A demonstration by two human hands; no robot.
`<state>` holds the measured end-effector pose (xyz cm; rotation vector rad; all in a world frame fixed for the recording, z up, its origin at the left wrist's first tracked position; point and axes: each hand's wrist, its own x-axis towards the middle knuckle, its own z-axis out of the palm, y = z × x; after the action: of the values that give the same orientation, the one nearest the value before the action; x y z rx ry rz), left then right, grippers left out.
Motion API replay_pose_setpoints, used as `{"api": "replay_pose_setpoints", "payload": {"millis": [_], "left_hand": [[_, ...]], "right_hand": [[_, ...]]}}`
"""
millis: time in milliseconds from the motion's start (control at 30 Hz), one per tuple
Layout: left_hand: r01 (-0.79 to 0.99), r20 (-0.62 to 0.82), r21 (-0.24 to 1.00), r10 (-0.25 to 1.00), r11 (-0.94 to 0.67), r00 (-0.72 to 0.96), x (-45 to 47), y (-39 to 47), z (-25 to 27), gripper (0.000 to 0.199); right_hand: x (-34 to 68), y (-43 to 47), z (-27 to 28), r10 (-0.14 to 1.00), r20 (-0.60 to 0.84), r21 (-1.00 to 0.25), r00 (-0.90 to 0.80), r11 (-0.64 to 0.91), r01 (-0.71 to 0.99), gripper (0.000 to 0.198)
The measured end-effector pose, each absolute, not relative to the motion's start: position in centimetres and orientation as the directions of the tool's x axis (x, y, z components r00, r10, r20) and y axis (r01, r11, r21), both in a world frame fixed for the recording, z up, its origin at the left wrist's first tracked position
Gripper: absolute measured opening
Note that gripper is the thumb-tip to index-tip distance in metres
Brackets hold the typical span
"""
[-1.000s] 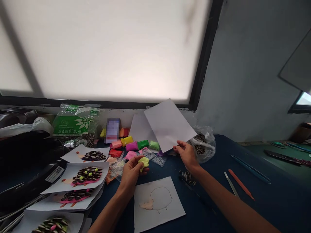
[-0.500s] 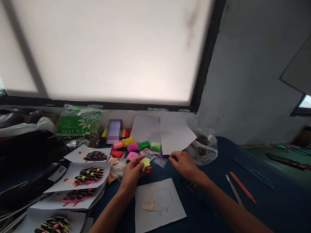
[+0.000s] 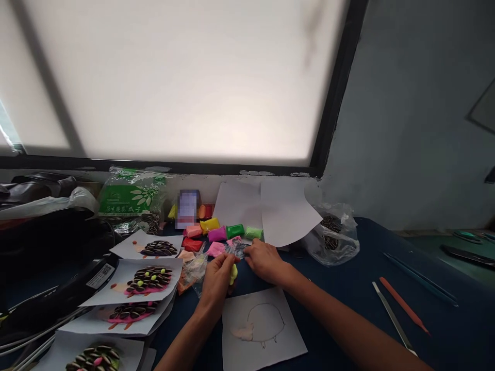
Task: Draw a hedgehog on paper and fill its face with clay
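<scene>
My left hand [image 3: 217, 282] is closed round a lump of yellow-green modelling clay [image 3: 233, 274], which is partly hidden by the fingers. My right hand [image 3: 266, 262] is close by on the right, its fingers curled together at the edge of a clear plastic wrapper [image 3: 238, 249]; whether they grip it I cannot make out. Below both hands lies a white sheet [image 3: 266, 353] with a pencil-drawn hedgehog outline. Pale peach clay [image 3: 243, 332] fills the head end of that drawing.
Wrapped clay packs [image 3: 235, 231] in several colours lie behind my hands. Finished seed-covered hedgehog pictures [image 3: 149, 281] overlap at left. A bag of sunflower seeds [image 3: 129, 198] stands behind them, another seed bag [image 3: 332, 234] at back right. An orange tool [image 3: 404, 305] and tweezers [image 3: 419, 278] lie right.
My right hand has moved left, towards my left hand, and now covers part of the wrappers. My left hand has turned, so less of the yellow-green clay shows. The view has shifted slightly.
</scene>
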<state>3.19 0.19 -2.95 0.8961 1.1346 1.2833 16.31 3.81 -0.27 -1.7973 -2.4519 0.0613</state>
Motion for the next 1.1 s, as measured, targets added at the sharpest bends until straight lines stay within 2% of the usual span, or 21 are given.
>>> {"api": "replay_pose_setpoints", "payload": {"millis": [100, 200, 333, 633, 800, 933, 1100], "left_hand": [[-0.192, -0.116, 0.975, 0.993, 0.107, -0.035, 3.3, 0.1, -3.1, 0.041], [-0.154, -0.130, 0.980, 0.991, 0.125, -0.022, 3.2, 0.2, -3.2, 0.038], [-0.105, -0.130, 0.986, 0.992, 0.129, -0.004, 3.2, 0.3, -3.3, 0.033], [-0.033, -0.118, 0.992, 0.993, 0.119, 0.026, 3.1, 0.1, -3.2, 0.035], [-0.054, -0.083, 0.995, 0.995, 0.086, 0.046, 3.2, 0.2, -3.5, 0.035], [-0.087, -0.049, 0.995, 0.996, 0.056, 0.080, 3.2, 0.4, -3.8, 0.028], [-0.229, -0.110, 0.967, 0.994, 0.112, 0.018, 2.9, 0.6, -3.6, 0.028]], "right_hand": [[16.4, 4.4, 0.0, 0.953, 0.110, -0.078, -0.283, 0.292, 0.953, 0.023], [16.4, 5.3, 0.1, 0.969, 0.160, -0.057, -0.189, 0.200, 0.978, 0.027], [16.1, 6.0, -0.2, 0.984, 0.140, -0.032, -0.109, 0.115, 0.993, 0.032], [16.8, 5.1, 0.1, 0.971, 0.166, -0.038, -0.173, 0.182, 0.983, 0.027], [16.7, 4.3, 0.6, 0.958, 0.215, -0.103, -0.191, 0.217, 0.971, 0.031], [16.6, 3.7, 0.6, 0.949, 0.180, -0.152, -0.257, 0.285, 0.946, 0.030], [16.3, 3.4, 0.3, 0.965, 0.124, -0.120, -0.230, 0.244, 0.962, 0.026]]}}
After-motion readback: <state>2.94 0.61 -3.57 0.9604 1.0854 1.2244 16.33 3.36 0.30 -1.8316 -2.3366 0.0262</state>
